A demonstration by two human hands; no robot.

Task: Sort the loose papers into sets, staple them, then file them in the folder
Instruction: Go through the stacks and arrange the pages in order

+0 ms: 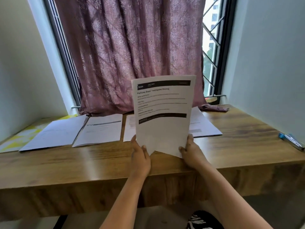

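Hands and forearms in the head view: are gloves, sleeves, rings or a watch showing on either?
None that shows. The left hand and right hand are bare, and both forearms are uncovered down to the frame's bottom edge. No ring, watch or bracelet is visible, though the picture is slightly blurred.

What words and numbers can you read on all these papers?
"3644": white on the black bar atop the held sheet.
"Perfume": opens the bold heading beneath; the rest of that heading is too blurred.
"stu": seemingly, large letters on the second paper from the left lying on the table; uncertain.
All smaller print on the held sheet and the other papers is too blurred to read.
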